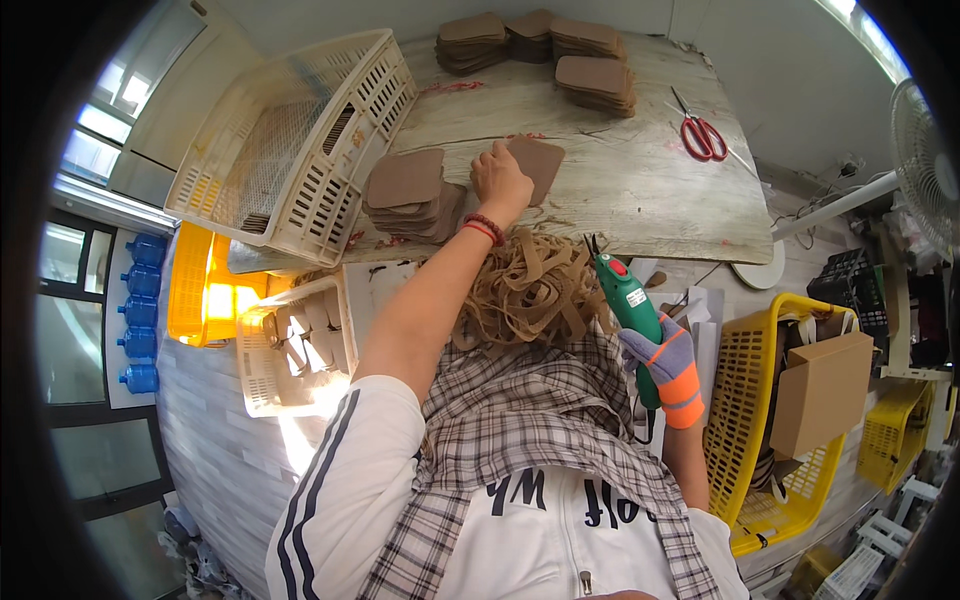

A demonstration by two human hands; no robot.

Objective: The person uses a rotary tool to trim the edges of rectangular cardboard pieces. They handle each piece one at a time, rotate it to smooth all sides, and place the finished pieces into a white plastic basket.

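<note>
On the worktable (640, 160), my left hand (500, 182) has its fingers bent over the left edge of a flat brown piece with rounded corners (540, 166). A stack of similar brown pieces (408, 182) stands just left of that hand. My right hand (668, 368), in a grey and orange glove, is wrapped round a pair of green electric scissors (632, 300). Their dark blades point away from me, at the table's near edge. Between my arms, a tangled heap of brown offcut strips (535, 290) lies on my checked apron (510, 400).
More stacks of brown pieces (595, 75) stand at the table's far side. Red-handled scissors (703, 138) lie at the right. A white slotted crate (345, 140) sits at the left. Below are a yellow basket (735, 430) with a cardboard box (822, 392), and a fan (922, 135) stands right.
</note>
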